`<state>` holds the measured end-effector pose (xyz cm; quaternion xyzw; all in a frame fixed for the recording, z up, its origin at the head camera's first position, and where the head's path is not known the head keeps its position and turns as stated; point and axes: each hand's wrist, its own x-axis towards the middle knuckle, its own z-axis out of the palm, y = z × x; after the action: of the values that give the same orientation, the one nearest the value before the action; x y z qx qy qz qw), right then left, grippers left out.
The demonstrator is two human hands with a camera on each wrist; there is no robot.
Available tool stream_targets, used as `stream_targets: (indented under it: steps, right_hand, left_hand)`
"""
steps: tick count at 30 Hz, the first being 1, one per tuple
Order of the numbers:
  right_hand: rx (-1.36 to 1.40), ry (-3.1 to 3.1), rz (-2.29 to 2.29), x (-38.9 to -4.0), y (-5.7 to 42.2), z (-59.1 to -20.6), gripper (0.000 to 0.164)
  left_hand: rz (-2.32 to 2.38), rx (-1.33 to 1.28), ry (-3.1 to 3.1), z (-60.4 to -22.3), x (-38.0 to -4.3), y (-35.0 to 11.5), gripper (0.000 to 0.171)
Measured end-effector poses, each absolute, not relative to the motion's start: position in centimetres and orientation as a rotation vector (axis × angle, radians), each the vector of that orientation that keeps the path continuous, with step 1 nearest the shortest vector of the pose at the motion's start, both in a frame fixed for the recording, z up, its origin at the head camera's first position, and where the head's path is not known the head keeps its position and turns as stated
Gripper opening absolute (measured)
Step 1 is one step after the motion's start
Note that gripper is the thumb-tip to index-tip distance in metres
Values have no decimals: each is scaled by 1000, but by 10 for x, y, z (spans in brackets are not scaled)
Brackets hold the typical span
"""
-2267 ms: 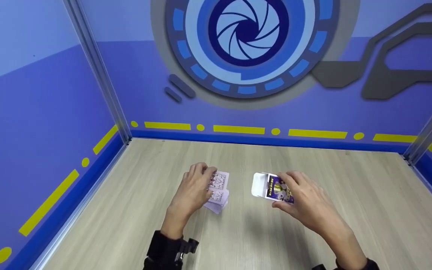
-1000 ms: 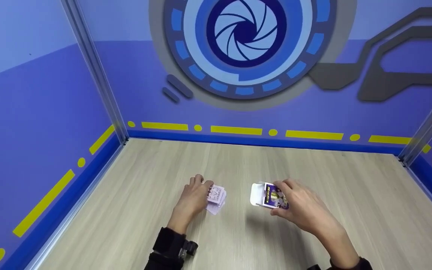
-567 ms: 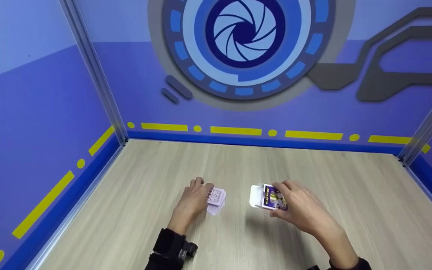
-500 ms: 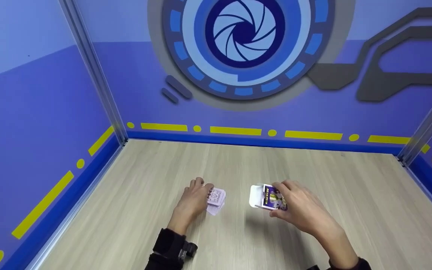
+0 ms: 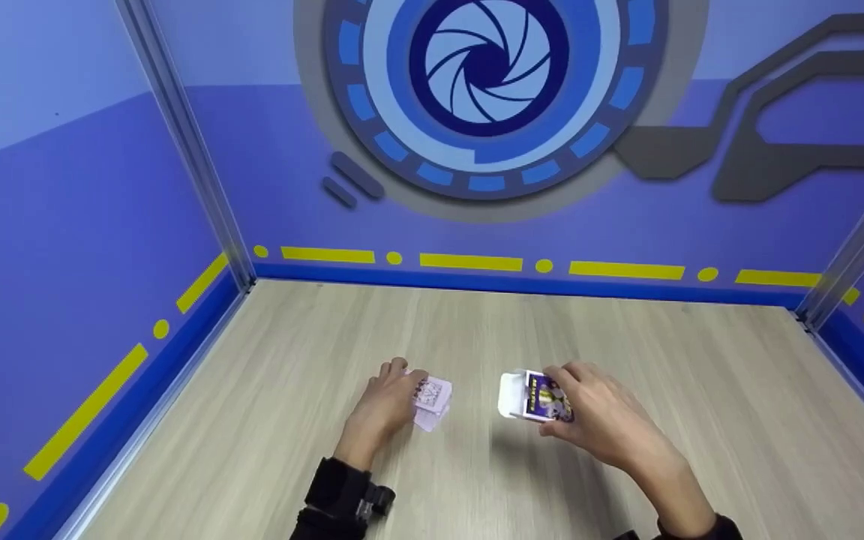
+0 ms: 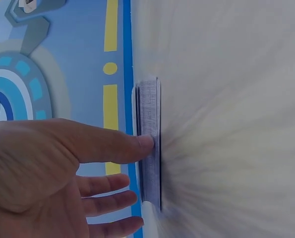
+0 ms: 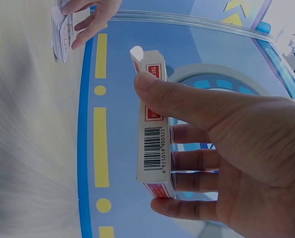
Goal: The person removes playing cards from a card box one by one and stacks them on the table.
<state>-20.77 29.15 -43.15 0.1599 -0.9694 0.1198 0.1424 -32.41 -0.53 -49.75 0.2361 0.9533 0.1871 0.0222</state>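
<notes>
My left hand (image 5: 383, 403) holds a deck of playing cards (image 5: 432, 394), patterned backs up, low over the table. Some lower cards stick out askew toward me. In the left wrist view the thumb (image 6: 132, 147) lies against the long edge of the deck (image 6: 149, 106), with the other fingers beyond it. To the right, my right hand (image 5: 606, 409) grips a purple-and-white card box (image 5: 548, 397) between thumb and fingers, raised above its shadow. Its white end flap (image 5: 508, 395) hangs open toward the cards. The right wrist view shows the box's barcode side (image 7: 153, 148) and the thumb near the flap end.
The wood-grain table (image 5: 477, 322) stretches out under both hands. Behind it rises a blue printed wall (image 5: 267, 165), with side panels joined by metal corner posts (image 5: 192, 142). A black wrist strap with a camera (image 5: 342, 487) sits on the left wrist.
Compared with the oldest frame, both hands have come slightly nearer to me, and the spread cards are now gathered more closely together. Over the last half second almost nothing moves.
</notes>
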Motion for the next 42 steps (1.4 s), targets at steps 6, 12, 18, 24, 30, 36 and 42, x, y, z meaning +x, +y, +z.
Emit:
stream_targets:
  steps: [6,12,18,24,30,36,42]
  right_hand:
    - [440,-2839,340,-210,294,-435,72]
    - [439,-2847,341,-210,294,-435,71]
    - [402,-2867,357,-209,289,-436,73]
    - [431,-2842,353,-208,283,-442,77]
    - [471,-2811,346,-208,277,-444,72]
    - [500,-2800,341,-206,272,-440,71]
    - [555,-2766,317,-203,271,-437,70]
  left_hand:
    - [693,788,2981,-482,-319,0,48]
    - [1007,987,2954,-458,-298,26,33]
    - [1606,942,2656,-453,-273,65,13]
    - [1675,864,2577,-466,-264,78,11]
    - [1646,761,2479,-473,-270,75,16]
    - [1664,710,2355,-473,-272,72,20]
    - [1707,691,2312,-471,-272,70,21]
